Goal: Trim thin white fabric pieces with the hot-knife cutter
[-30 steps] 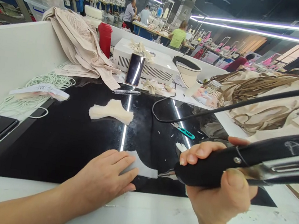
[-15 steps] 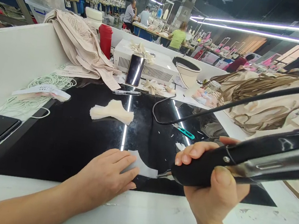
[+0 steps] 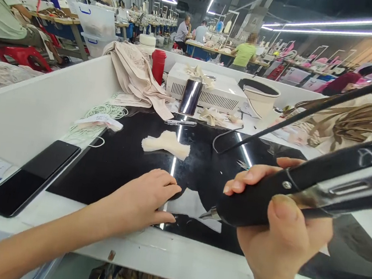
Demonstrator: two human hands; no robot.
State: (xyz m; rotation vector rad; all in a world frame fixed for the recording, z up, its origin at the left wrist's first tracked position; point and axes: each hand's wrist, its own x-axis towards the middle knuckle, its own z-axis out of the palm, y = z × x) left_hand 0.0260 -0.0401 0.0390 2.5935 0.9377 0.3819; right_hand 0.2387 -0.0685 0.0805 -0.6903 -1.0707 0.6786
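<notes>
A thin whitish curved piece (image 3: 190, 202) lies on the black glossy mat (image 3: 118, 167) near its front edge. Just left of this piece is my left hand (image 3: 148, 198), thumb and fingers apart, holding nothing. My right hand (image 3: 283, 228) is wrapped round a thick black-handled tool (image 3: 249, 206) with a metal lever. Its pointed metal tip rests at the right part of the whitish piece. Farther back on the mat sits a stack of cream fabric pieces (image 3: 166, 144).
A black cable (image 3: 276, 121) arches over the mat's right side. Two phones (image 3: 28, 179), pale green cord (image 3: 89, 123), beige fabric (image 3: 136, 72), a red bottle (image 3: 157, 66) and a white box (image 3: 209, 88) surround it. People sit beyond the table.
The view has swung left. My left hand has come off the whitish piece and its thumb has spread. The tool tip has moved from the piece's right end onto it.
</notes>
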